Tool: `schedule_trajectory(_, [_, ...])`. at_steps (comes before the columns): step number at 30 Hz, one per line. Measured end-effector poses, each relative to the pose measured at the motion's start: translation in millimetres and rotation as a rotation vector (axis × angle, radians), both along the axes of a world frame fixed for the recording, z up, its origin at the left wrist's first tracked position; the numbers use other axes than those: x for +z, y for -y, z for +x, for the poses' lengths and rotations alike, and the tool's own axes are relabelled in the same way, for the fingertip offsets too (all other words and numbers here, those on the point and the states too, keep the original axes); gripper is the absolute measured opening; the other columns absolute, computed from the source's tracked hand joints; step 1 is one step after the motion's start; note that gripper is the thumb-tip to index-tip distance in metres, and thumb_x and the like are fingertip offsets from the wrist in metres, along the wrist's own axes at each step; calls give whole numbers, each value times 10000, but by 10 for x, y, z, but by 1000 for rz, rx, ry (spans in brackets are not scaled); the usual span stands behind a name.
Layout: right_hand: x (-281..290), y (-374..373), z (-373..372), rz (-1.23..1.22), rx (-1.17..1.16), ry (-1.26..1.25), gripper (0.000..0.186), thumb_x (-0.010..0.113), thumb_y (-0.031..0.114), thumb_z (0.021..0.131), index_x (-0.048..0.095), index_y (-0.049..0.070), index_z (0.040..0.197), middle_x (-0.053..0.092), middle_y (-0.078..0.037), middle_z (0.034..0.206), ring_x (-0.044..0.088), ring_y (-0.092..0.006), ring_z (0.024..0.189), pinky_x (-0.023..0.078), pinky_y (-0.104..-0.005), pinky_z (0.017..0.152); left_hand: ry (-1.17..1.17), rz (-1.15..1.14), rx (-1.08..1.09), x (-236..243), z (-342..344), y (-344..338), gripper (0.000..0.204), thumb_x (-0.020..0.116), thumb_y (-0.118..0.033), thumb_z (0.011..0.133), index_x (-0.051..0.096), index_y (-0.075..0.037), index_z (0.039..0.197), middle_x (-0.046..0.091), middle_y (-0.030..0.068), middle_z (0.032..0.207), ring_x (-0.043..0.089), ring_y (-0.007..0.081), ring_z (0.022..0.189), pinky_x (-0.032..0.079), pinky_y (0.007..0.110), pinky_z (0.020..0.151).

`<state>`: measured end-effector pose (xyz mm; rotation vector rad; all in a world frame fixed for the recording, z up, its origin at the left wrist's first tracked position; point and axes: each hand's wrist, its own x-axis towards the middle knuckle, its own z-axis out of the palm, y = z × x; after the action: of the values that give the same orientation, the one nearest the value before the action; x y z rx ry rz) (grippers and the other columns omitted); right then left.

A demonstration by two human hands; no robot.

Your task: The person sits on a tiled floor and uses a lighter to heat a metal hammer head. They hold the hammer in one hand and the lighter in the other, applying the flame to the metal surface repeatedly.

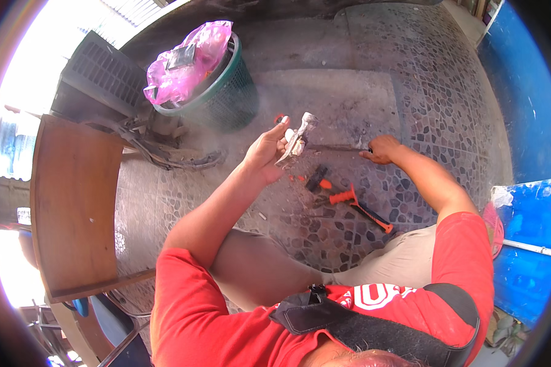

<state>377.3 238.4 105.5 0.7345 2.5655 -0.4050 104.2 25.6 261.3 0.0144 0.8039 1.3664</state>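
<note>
Red shirt [214, 306], pale piece [299, 140], perhaps metal, in left hand [268, 151]

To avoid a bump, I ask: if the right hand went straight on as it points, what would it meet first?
Likely the pale, rough piece held in the left hand, though depth is hard to judge.

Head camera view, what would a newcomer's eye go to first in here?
Probably the bright pink plastic bag atop the green basket at upper left. Next, the pale, jagged piece in the left hand near the centre, then the orange-and-black tools lying below and right of it on the stone-patterned floor.
</note>
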Motion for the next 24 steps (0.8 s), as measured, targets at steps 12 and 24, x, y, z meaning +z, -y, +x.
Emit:
schedule_trajectory(12, [66, 24, -42, -7, -9, 45, 693, 445, 613, 966, 736, -16, 971, 708, -234, 1022, 653, -406, 1042, 502, -488, 921, 160, 57, 8, -26, -9, 55, 177, 591, -201, 1007, 609, -27, 1038, 697, 108, 907, 724, 202, 798, 654, 292, 661])
schedule_trajectory(24, [-4, 11, 21, 2, -2, -9, 654, 456, 589, 970, 733, 1, 893, 707, -235, 923, 658, -428, 958, 506, -506, 862, 215, 108, 10, -52, -16, 43, 190, 585, -192, 1008, 609, -12, 1062, 684, 126, 942, 719, 205, 821, 657, 298, 690])
